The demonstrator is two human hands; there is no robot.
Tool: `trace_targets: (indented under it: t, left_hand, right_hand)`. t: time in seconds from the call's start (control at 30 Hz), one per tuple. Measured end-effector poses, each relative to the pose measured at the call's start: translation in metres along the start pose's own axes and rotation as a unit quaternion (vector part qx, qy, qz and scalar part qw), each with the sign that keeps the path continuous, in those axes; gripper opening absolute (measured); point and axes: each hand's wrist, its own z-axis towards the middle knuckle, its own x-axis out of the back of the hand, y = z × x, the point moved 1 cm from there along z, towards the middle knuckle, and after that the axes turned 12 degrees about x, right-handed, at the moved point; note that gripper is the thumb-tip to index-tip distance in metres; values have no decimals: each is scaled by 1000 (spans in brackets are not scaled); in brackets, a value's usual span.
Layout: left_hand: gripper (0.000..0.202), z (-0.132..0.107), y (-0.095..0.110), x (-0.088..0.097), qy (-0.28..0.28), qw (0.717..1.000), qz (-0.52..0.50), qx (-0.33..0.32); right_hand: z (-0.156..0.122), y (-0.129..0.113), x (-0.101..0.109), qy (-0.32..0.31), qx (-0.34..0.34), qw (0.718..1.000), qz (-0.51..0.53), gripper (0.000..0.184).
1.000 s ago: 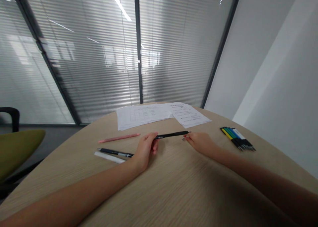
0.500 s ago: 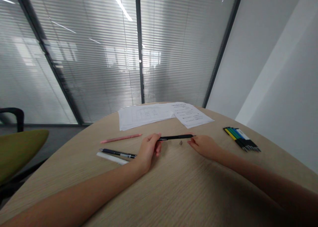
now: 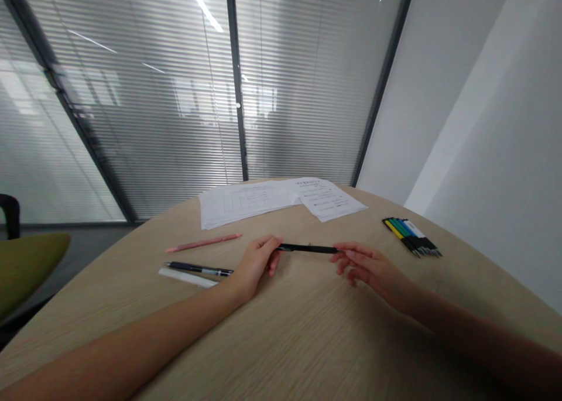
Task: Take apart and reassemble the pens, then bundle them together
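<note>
Nearest is the bare pale wood-grain tabletop [image 3: 272,348], where, at about half past eight from the middle between the two hands, lie a flat whitish strip [image 3: 187,277] and, just beyond it, a dark, slim pen with a silvery band [image 3: 199,268]. The person's left hand [image 3: 256,269] reaches in, thumb and fingers clamped on the nine o'clock end of a slim, straight, black plastic-looking pen [image 3: 307,249]. That black pen spans the gap between the hands, its long axis running nearly level from nine to three o'clock; whether it rests on the wood or is lifted cannot be told. The right hand [image 3: 378,276] is at its three o'clock end, fingers loosely spread, the upper fingertips at the very tip, which points straight at them; whether they pinch it or merely touch cannot be told. Neither hand is clearly nearer, since each is at one end. A thin pinkish-red stick [image 3: 204,243] lies at nine o'clock, a row of multicoloured, black-ended pens [image 3: 411,237] at three, and overlapping white printed sheets [image 3: 250,202] towards twelve.
</note>
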Motion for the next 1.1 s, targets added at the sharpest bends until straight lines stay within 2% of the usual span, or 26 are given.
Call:
trace_targets:
  t: [0.1,0.27,0.47,0.77,1.1]
  left_hand:
    - [29,0,0,0,-13,1000,3,2]
    - [31,2,-1,1,-27,1000,14,-4]
    - [31,2,-2,2,-21,1000,9,-7]
    - [33,2,0,2,-19,999,26,-11]
    - [31,3,0,2,-20,1000,5,-8]
  right_hand:
    - [-1,-1,-2,15,-30,998,56,23]
    - [0,4,1,30,-41,994,102,19]
    - [4,7,6,31,-39,992,113,18]
    - [8,11,11,15,-82,979,188,16]
    - [9,14,13,4,-83,982,167,16]
